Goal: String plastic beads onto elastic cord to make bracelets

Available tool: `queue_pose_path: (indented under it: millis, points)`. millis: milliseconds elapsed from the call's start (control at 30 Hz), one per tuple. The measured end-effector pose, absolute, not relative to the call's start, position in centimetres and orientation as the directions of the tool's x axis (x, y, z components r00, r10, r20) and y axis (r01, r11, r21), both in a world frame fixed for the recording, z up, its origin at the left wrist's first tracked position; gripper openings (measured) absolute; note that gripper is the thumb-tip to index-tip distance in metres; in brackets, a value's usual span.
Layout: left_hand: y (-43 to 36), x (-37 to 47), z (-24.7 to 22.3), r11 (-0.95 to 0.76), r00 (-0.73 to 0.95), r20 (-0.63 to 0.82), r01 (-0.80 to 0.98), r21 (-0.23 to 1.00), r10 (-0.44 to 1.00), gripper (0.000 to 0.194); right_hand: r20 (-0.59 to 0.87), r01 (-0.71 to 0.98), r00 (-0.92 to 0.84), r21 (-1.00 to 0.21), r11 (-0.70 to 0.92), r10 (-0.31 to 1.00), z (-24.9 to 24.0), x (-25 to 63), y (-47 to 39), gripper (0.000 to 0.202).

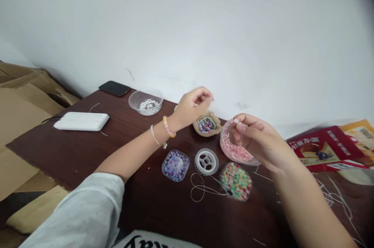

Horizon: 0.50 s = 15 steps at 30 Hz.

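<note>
Head view, left hand (191, 108) half-curled, hold unclear, right hand (260, 137) pinching bead (236, 121), gap between, phone (114, 88) near table edge (72, 108)

A pale bead (236, 121) is pinched near a clear bowl (224, 153) of pink beads (237, 151).

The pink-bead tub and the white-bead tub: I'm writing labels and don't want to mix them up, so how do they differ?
The pink-bead tub holds pink beads; the white-bead tub holds white ones.
The right hand partly hides the pink-bead tub, while no hand covers the white-bead tub.
The white-bead tub stands beside the phone; the pink-bead tub stands well to its right.
Both look round, see-through and open-topped.
</note>
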<state>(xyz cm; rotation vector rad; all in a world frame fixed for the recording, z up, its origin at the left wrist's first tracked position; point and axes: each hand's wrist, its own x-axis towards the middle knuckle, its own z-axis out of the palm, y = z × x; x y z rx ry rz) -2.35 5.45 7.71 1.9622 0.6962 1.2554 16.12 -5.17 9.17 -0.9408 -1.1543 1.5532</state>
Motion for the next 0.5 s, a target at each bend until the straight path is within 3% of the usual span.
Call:
queue_pose_path:
  millis: [67,133,167,233,300,367,433,500]
  points:
    - [6.5,-3.3,7.6,-0.863,0.686,0.526,0.354,0.361,0.502,0.013,-0.039,-0.245,-0.252,-0.964,-0.103,0.967,9.1,16.2,-5.2,0.010]
    - [7.3,-3.9,7.5,-0.910,0.841,0.393,0.414,-0.026,0.372,0.019,-0.040,-0.247,-0.254,-0.963,-0.105,0.966,9.0,16.2,-5.2,0.009]
    - [7.5,-4.1,7.5,-0.900,0.870,0.347,0.415,-0.133,0.350,0.021,-0.042,-0.246,-0.256,-0.963,-0.107,0.966,9.0,16.2,-5.1,0.009]
    - [7.6,-4.2,7.6,-0.894,0.887,0.312,0.407,-0.185,0.339,0.021,-0.047,-0.242,-0.264,-0.964,-0.113,0.963,8.9,16.2,-5.0,0.008]
    - [7.2,-3.8,7.8,-0.913,0.860,0.352,0.407,-0.035,0.370,0.018,-0.049,-0.236,-0.266,-0.965,-0.115,0.963,8.8,16.2,-5.0,0.006]
    - [6.5,-3.3,8.2,-0.827,0.739,0.393,0.403,0.392,0.547,0.011,-0.052,-0.229,-0.266,-0.966,-0.116,0.963,8.8,16.2,-5.0,0.006]
    - [5.8,-2.8,8.6,-0.532,0.547,0.305,0.322,0.783,0.780,0.013,-0.053,-0.222,-0.264,-0.968,-0.114,0.963,8.9,16.2,-5.0,0.006]
    - [5.3,-2.4,8.7,-0.260,0.414,0.154,0.212,0.942,0.897,0.029,-0.053,-0.208,-0.266,-0.972,-0.111,0.963,8.9,16.1,-5.1,0.007]
